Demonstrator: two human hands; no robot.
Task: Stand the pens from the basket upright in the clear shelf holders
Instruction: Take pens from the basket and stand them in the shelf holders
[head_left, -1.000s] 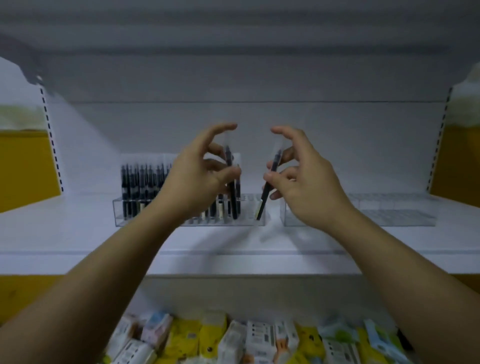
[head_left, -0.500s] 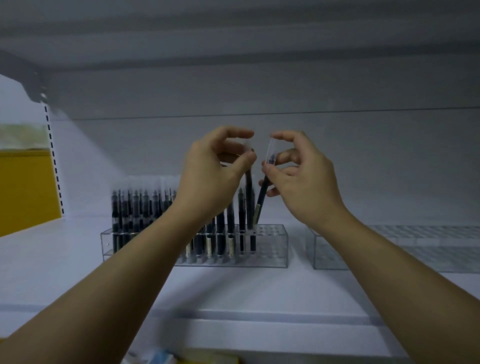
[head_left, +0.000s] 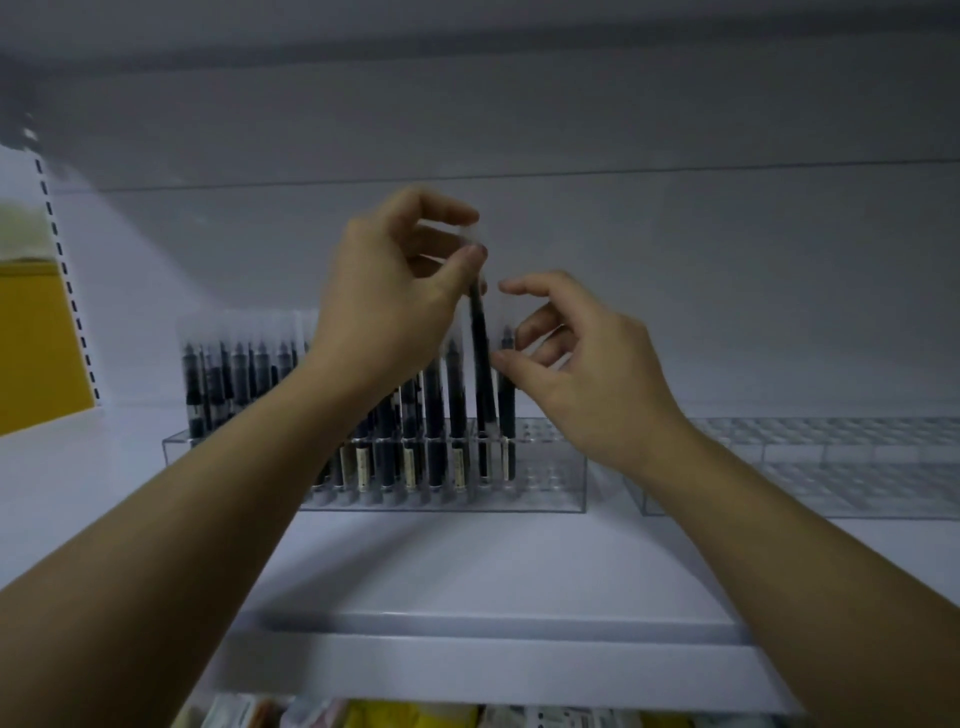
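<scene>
Black pen with a clear cap (head_left: 480, 358) is right at centre, tilted a touch, its lower end down in a slot of the clear plastic holder with a grid of holes (head_left: 550, 470). The left hand (head_left: 395, 296) pinches it up at the cap, thumb and forefinger curled tight round the top. Just beside it, a second black clear-capped pen (head_left: 507, 410) stands upright in the next slot. The right hand (head_left: 587, 374) is curled loosely at its top, thumb against the barrel, forefinger arched above the cap; whether it actually grips the pen, I cannot tell. To the left, a whole rank of black pens (head_left: 234, 379) stands upright, filling most of that holder, while the slots at its right end are bare. The holder sits on a white shelf (head_left: 467, 577), and another clear gridded holder (head_left: 831, 467) sits near it on the right. Below the shelf edge, coloured packets (head_left: 405, 719) peek in.
</scene>
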